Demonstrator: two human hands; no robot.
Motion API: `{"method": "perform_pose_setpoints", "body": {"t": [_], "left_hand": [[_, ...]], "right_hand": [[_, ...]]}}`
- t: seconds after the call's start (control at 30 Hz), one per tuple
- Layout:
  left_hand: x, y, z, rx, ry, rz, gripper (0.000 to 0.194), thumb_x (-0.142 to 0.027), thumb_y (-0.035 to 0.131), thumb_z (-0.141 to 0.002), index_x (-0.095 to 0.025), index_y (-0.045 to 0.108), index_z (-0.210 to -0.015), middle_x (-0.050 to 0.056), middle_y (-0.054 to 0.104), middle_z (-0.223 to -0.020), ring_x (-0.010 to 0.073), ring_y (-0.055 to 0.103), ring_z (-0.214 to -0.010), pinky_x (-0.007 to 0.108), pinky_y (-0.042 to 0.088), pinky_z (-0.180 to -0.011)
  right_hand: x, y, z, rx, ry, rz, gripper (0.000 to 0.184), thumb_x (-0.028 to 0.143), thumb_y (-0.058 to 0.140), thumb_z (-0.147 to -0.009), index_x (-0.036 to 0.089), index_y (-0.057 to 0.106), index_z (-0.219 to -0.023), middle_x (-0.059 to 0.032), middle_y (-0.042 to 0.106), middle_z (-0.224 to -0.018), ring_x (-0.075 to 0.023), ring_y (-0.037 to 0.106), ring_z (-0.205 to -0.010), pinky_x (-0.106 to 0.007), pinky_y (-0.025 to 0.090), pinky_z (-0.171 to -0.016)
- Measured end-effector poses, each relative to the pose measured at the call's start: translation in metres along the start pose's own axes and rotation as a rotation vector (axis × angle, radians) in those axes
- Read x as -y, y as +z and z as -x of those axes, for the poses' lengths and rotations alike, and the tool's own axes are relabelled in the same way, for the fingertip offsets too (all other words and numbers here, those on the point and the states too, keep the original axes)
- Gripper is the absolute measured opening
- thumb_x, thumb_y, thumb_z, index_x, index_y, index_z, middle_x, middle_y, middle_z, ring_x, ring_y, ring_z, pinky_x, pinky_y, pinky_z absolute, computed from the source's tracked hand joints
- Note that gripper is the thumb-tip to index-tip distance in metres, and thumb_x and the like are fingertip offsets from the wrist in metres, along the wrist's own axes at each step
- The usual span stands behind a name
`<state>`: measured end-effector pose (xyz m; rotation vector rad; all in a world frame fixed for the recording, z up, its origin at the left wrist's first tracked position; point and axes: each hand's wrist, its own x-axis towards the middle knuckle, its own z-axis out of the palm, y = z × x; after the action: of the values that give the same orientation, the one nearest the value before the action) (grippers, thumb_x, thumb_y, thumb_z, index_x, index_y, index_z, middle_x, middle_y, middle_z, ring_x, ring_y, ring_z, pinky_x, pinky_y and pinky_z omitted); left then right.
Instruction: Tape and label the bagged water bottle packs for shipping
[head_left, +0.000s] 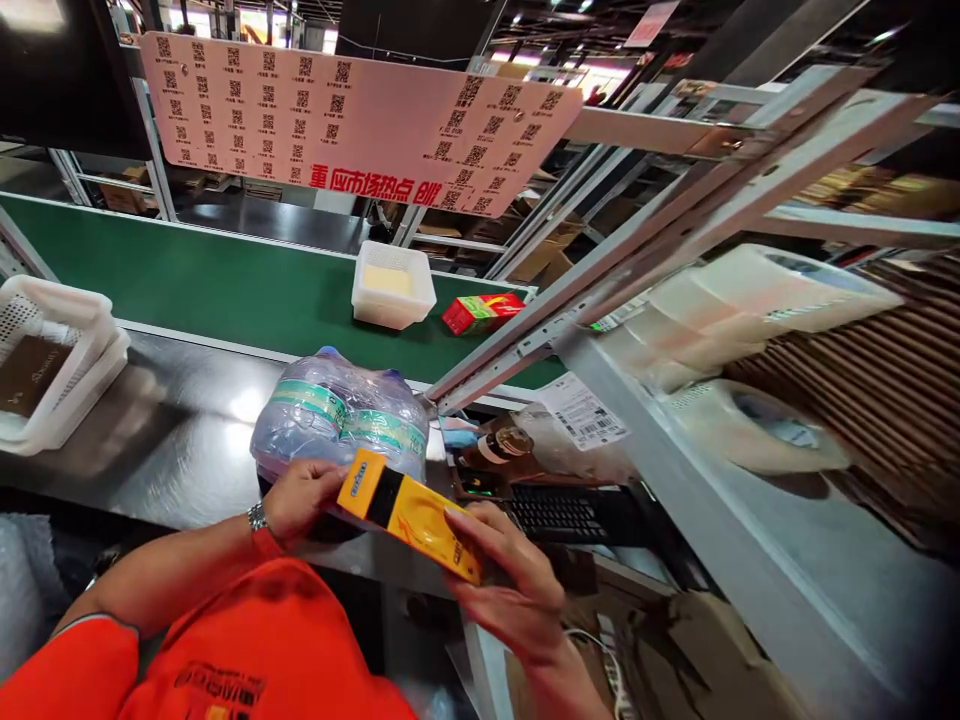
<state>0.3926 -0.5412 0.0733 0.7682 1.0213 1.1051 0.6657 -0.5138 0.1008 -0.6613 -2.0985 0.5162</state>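
Note:
A long, flat yellow box [427, 522] with a black band across it is held tilted in front of my chest. My left hand [301, 502] pinches its left end between thumb and fingers. Around the right end, my right hand [514, 580] is closed with the thumb on top; the fingers beneath are partly hidden. Just beyond the box, a plastic-wrapped pack of large water bottles [341, 405] with green labels stands on the metal table [199, 400].
A white basket [394, 290] and a red-and-green carton [480, 312] sit on the green conveyor [225, 280]. Stacked white baskets [82, 400] stand at left. On the right are a keyboard [555, 515], a brown-capped bottle [506, 445] and a metal shelf [675, 480] with tape rolls [757, 425].

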Motion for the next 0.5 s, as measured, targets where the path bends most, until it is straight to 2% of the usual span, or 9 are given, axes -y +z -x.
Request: {"method": "perform_pose_setpoints", "body": {"t": [0.07, 0.13, 0.2, 0.27, 0.3, 0.33, 0.37, 0.43, 0.5], "left_hand": [[-0.009, -0.027, -0.009, -0.143, 0.094, -0.183, 0.064, -0.078, 0.083, -0.074, -0.015, 0.081, -0.074, 0.01, 0.074, -0.073, 0.0184, 0.06, -0.068, 0.03, 0.046, -0.067], [-0.026, -0.072, -0.019, -0.319, 0.187, -0.317, 0.054, -0.069, 0.079, -0.08, -0.015, 0.082, -0.076, 0.008, 0.072, -0.069, 0.0169, 0.056, -0.065, 0.029, 0.042, -0.065], [-0.047, -0.132, -0.028, -0.5, 0.245, -0.393, 0.049, -0.064, 0.078, -0.078, -0.015, 0.08, -0.074, 0.007, 0.069, -0.065, 0.015, 0.052, -0.061, 0.028, 0.04, -0.063], [-0.065, -0.196, -0.036, -0.642, 0.249, -0.473, 0.046, -0.059, 0.074, -0.081, -0.014, 0.081, -0.081, 0.006, 0.07, -0.067, 0.0154, 0.052, -0.061, 0.027, 0.038, -0.062], [-0.07, -0.225, -0.041, -0.715, 0.23, -0.522, 0.044, -0.057, 0.072, -0.082, -0.014, 0.081, -0.082, 0.006, 0.07, -0.067, 0.016, 0.054, -0.061, 0.027, 0.038, -0.061], [-0.071, -0.249, -0.045, -0.761, 0.196, -0.582, 0.043, -0.055, 0.069, -0.085, -0.014, 0.081, -0.082, 0.005, 0.07, -0.067, 0.0171, 0.057, -0.063, 0.027, 0.039, -0.062], [-0.067, -0.268, -0.05, -0.794, 0.155, -0.648, 0.043, -0.053, 0.065, -0.088, -0.014, 0.08, -0.082, 0.005, 0.07, -0.067, 0.0182, 0.059, -0.065, 0.027, 0.04, -0.063], [-0.047, -0.287, -0.06, -0.775, 0.032, -0.794, 0.041, -0.047, 0.057, -0.093, -0.014, 0.078, -0.081, 0.006, 0.069, -0.066, 0.0198, 0.062, -0.067, 0.028, 0.042, -0.065], [-0.013, -0.284, -0.071, -0.685, -0.086, -0.892, 0.038, -0.039, 0.053, -0.095, -0.014, 0.077, -0.077, 0.005, 0.066, -0.062, 0.0204, 0.062, -0.066, 0.029, 0.042, -0.066]], "right_hand": [[-0.006, -0.004, -0.001, 0.069, -0.002, 0.031, 0.065, 0.008, 0.073, -0.086, 0.033, 0.071, -0.146, -0.0038, 0.067, -0.1, -0.0149, 0.067, -0.076, -0.022, 0.051, -0.058], [-0.016, -0.024, 0.0, 0.103, 0.008, 0.131, 0.064, 0.009, 0.073, -0.089, 0.033, 0.07, -0.148, -0.0046, 0.067, -0.102, -0.0151, 0.07, -0.078, -0.022, 0.054, -0.061], [-0.03, -0.061, 0.008, 0.099, 0.031, 0.264, 0.06, 0.013, 0.072, -0.092, 0.033, 0.071, -0.149, -0.006, 0.068, -0.102, -0.0169, 0.071, -0.077, -0.024, 0.057, -0.062], [-0.048, -0.106, 0.025, 0.126, 0.082, 0.377, 0.054, 0.019, 0.071, -0.091, 0.031, 0.076, -0.143, -0.0085, 0.068, -0.099, -0.0208, 0.072, -0.075, -0.028, 0.059, -0.061], [-0.057, -0.128, 0.037, 0.165, 0.117, 0.427, 0.049, 0.02, 0.07, -0.09, 0.029, 0.079, -0.138, -0.0107, 0.069, -0.1, -0.0232, 0.073, -0.076, -0.031, 0.06, -0.061], [-0.066, -0.147, 0.049, 0.226, 0.211, 0.484, 0.047, 0.021, 0.069, -0.09, 0.026, 0.08, -0.135, -0.0132, 0.07, -0.105, -0.0262, 0.075, -0.082, -0.035, 0.064, -0.069], [-0.075, -0.161, 0.062, 0.262, 0.217, 0.501, 0.044, 0.021, 0.066, -0.087, 0.023, 0.084, -0.127, -0.0144, 0.07, -0.1, -0.0263, 0.073, -0.076, -0.036, 0.063, -0.064], [-0.09, -0.174, 0.083, 0.32, 0.267, 0.558, 0.042, 0.023, 0.063, -0.085, 0.021, 0.086, -0.12, -0.0141, 0.067, -0.091, -0.0266, 0.07, -0.071, -0.039, 0.062, -0.063], [-0.103, -0.167, 0.092, 0.359, 0.282, 0.602, 0.044, 0.022, 0.059, -0.087, 0.021, 0.086, -0.121, -0.0129, 0.064, -0.086, -0.0258, 0.068, -0.07, -0.04, 0.061, -0.064]]}}
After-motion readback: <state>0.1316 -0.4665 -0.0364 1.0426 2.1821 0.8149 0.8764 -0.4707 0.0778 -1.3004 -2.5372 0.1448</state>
